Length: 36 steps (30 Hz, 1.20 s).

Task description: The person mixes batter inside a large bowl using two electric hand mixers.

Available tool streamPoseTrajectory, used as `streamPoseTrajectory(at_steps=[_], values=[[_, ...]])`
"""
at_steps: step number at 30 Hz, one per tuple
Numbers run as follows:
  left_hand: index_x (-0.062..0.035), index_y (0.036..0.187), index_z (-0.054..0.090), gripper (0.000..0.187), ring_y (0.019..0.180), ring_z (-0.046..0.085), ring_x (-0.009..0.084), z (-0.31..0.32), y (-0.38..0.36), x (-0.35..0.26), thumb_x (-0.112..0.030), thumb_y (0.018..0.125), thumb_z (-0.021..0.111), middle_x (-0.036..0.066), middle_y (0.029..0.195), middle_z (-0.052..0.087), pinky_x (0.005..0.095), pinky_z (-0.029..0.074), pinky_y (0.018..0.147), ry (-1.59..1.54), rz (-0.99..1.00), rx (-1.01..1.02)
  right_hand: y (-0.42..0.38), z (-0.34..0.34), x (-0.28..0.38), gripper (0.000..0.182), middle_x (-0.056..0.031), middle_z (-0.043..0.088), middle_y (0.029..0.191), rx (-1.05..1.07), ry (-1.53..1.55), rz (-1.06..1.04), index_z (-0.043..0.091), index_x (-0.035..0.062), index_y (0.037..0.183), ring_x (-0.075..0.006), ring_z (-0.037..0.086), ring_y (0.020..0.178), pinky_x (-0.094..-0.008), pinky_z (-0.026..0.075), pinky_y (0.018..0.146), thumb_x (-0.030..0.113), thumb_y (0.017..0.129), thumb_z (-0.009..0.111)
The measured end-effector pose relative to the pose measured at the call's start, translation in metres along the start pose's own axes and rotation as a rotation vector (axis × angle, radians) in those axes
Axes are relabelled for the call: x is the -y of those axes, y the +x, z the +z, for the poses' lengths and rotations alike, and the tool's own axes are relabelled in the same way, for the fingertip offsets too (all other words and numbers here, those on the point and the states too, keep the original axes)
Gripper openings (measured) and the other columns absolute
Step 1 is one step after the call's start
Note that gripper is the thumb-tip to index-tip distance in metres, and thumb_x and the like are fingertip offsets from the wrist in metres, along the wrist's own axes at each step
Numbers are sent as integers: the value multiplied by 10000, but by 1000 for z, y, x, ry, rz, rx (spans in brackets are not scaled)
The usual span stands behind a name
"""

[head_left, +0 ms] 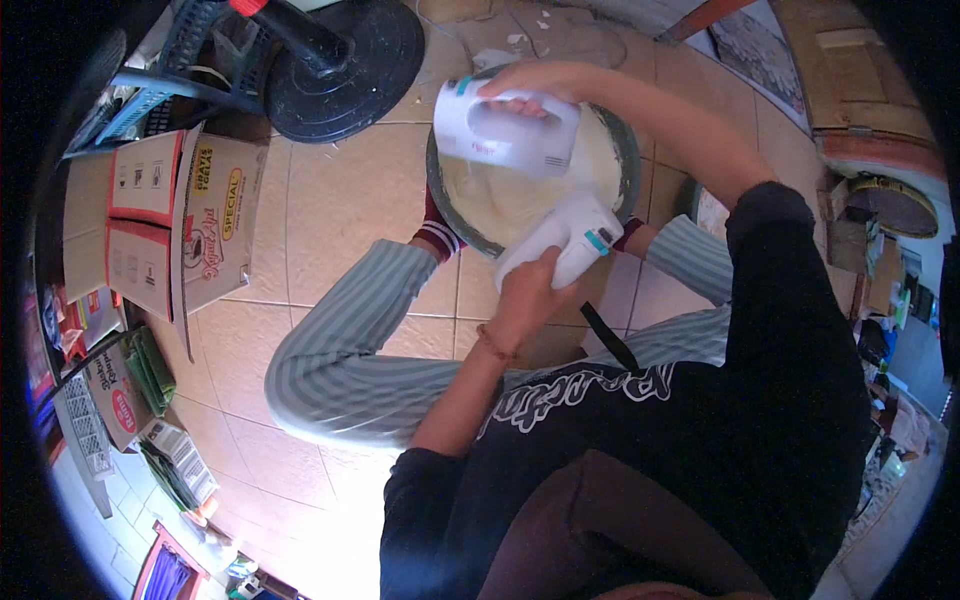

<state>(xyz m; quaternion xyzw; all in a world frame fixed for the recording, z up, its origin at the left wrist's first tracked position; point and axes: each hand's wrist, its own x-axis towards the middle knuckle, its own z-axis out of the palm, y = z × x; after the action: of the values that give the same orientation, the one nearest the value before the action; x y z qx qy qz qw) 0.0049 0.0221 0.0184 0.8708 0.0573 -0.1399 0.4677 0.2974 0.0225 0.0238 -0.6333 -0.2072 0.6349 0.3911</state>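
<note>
The large bowl [631,165] is sitting between the person's feet [438,228], just beyond the left hand [532,288], which is gripping the near mixer [580,228] slanting from near left to far right across the rim. The right hand [535,88] is reaching farther, gripping the far mixer [495,146], which is lying roughly left to right above the bowl's far half. The dark-walled bowl is holding a pale, creamy mixture [462,190].

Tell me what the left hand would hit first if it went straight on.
Past the mixer that the left hand grips, probably the pale mix in the basin. Depth is unclear, so the near rim might come first.
</note>
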Motion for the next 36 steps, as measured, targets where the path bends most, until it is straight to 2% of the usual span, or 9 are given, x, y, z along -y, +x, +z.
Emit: streamPoseTrajectory(at_steps=[2,5,13,19,25,27,30,34,36], values=[[7,1145,488,590,771,600,396,-5,-1,4,-331,706,689,245,838,611,459,482,680,14,20,-57,-11,-11,-12,335,54,417,550,-202,98,-35,530,68,815,-15,332,404,-183,250,349,392,816,614],[9,1139,491,572,789,604,385,-22,-3,1,-313,710,688,247,848,612,452,485,687,69,-60,-77,-32,-24,-23,344,69,404,549,-267,233,-98,504,91,800,-18,328,402,-182,256,354,420,822,602],[12,918,536,370,693,599,403,-45,-1,33,-251,702,682,249,720,597,453,488,584,60,8,-414,-84,-36,-70,342,71,423,557,-621,391,-177,518,105,818,-23,381,411,-185,299,365,440,821,586],[17,867,539,328,666,598,409,-60,5,50,-217,691,687,252,701,591,454,478,562,96,33,-575,-129,-23,-108,347,37,457,547,-859,60,-100,543,88,793,-39,405,393,-202,321,360,428,812,607],[11,828,567,303,677,605,408,-73,10,53,-229,688,689,254,699,596,438,483,562,59,10,-652,-170,23,-140,415,-13,526,576,-741,-189,92,576,50,783,-74,439,381,-226,343,367,463,805,607],[10,828,569,298,677,605,408,-75,10,52,-228,690,683,254,698,596,439,483,563,70,-5,-647,-183,47,-143,583,-120,598,730,-605,-473,100,621,34,916,-216,557,536,-332,446,568,593,792,510],[9,834,571,297,678,605,408,-76,12,57,-228,691,678,255,695,596,442,481,564,46,15,-640,-197,96,-136,725,-209,617,934,-492,-593,167,593,8,1074,-339,616,760,-405,476,769,659,791,448],[7,844,575,296,679,608,405,-79,12,59,-224,689,677,254,696,597,443,479,567,54,29,-609,-195,139,-150,733,-269,586,1030,-345,-668,267,561,-16,1104,-403,565,973,-421,429,870,643,805,440],[5,844,575,296,680,608,405,-77,13,62,-224,688,678,253,696,598,441,480,568,34,39,-615,-191,157,-153,727,-288,582,1006,-341,-630,152,556,-18,1089,-416,564,957,-425,431,853,642,806,440]])
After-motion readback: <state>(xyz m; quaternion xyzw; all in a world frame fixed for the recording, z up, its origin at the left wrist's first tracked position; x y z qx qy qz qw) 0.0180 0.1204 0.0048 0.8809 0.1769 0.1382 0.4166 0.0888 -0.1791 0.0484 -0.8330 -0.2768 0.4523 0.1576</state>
